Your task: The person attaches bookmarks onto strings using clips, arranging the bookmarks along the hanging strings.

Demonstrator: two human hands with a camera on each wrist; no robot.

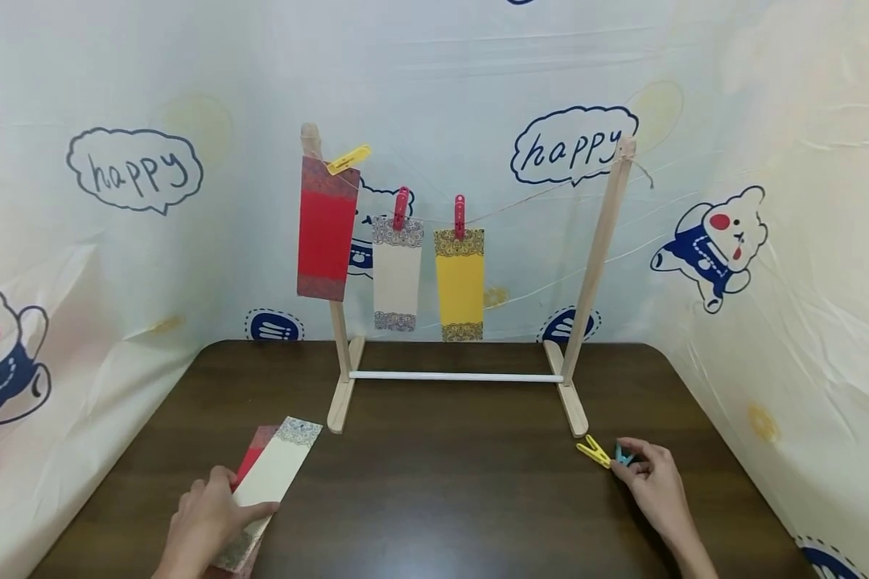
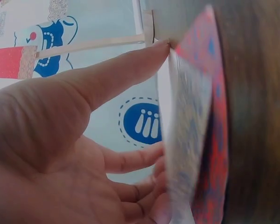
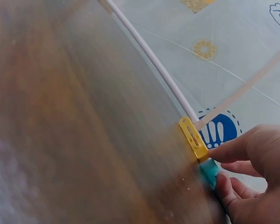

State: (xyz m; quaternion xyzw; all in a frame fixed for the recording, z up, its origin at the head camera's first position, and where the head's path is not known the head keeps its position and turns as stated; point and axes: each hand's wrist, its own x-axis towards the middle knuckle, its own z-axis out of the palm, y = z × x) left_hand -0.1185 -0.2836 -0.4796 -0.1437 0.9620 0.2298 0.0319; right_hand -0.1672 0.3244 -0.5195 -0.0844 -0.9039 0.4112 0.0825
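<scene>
At the lower left my left hand [image 1: 206, 519] grips a white paper strip [image 1: 271, 474] with lace-patterned ends, thumb and fingers at its opposite edges. A red paper strip [image 1: 249, 458] lies partly hidden beneath it; the left wrist view shows the white strip [image 2: 189, 126] over the red strip [image 2: 217, 140]. On the right side of the table, my right hand [image 1: 652, 482] pinches a teal clothespin [image 1: 624, 456] between thumb and fingers. A yellow clothespin [image 1: 594, 452] lies right beside it; the right wrist view shows the yellow clothespin [image 3: 194, 139] touching or nearly touching the teal clothespin [image 3: 210, 172].
A wooden frame [image 1: 597, 265] with a white crossbar [image 1: 456, 376] stands at the back of the dark table [image 1: 442, 466]. From its string hang a red strip [image 1: 326, 233] under a yellow clip, and a white strip [image 1: 397, 277] and yellow strip [image 1: 459, 281] under red clips.
</scene>
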